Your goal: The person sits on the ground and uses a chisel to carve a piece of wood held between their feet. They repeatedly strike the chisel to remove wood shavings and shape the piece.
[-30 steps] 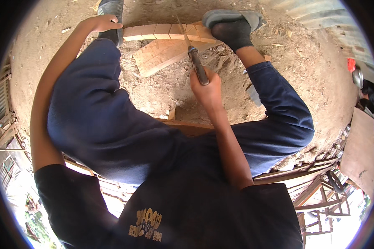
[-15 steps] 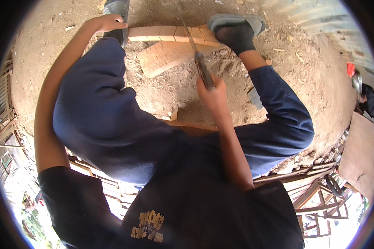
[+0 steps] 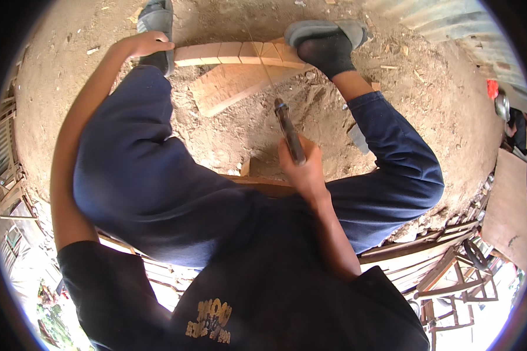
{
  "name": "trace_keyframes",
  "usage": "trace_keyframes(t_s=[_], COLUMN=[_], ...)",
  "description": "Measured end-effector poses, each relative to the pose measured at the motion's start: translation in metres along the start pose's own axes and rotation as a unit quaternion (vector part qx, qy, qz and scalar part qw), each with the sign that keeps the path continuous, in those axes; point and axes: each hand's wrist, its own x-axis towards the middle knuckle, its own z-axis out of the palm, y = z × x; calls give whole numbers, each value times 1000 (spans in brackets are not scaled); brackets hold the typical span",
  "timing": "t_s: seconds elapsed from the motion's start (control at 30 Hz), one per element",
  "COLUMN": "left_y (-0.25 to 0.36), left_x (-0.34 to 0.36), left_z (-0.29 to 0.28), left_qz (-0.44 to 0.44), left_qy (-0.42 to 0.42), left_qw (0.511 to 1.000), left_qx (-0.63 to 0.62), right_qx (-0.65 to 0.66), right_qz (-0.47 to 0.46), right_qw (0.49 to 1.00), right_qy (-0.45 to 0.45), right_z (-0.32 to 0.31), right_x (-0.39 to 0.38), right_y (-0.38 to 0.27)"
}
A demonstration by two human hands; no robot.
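Observation:
My right hand (image 3: 303, 167) is closed around the dark handle of a handsaw (image 3: 287, 124). Its thin blade, faint and smeared, runs away from me across a pale wooden strip (image 3: 228, 52). Several crosswise lines, like cuts, divide the strip's upper face. The strip lies crosswise between my feet, its right end against my right sandal (image 3: 328, 32). My left hand (image 3: 148, 44) rests over my left foot in its grey sandal (image 3: 155, 19), fingertips at the strip's left end. Its fingers look extended, not wrapped round anything, though partly hard to see.
A flat wooden board (image 3: 222, 88) lies on the dirt under the strip's near side. Corrugated metal sheet (image 3: 451, 26) stands at the far right. Wooden frames (image 3: 457, 286) and slats are behind me on the right. A small wood block (image 3: 245, 168) sits between my legs.
My right hand has drawn the saw back toward my body, so its handle is farther from the strip. My left hand stays at my left foot.

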Motion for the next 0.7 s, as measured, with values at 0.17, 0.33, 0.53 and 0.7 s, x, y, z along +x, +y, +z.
trace_keyframes(t_s=[0.17, 0.33, 0.53, 0.7], left_y=[-29, -34, -42, -52], left_x=[5, 4, -17, -4], left_z=[-1, 14, 13, 19], left_qz=[4, 7, -20, 18], left_qy=[-13, -30, 0, 5], left_qw=[999, 992, 994, 990], left_qx=[-39, -119, -104, -143], right_qx=[2, 39, -67, -62], right_qz=[-34, 22, 2, -1], right_qw=[999, 999, 997, 998], right_qy=[-4, -5, -38, -24], right_z=[16, 17, -6, 18], right_x=[33, 47, -14, 58], right_y=[-14, -15, -10, -20])
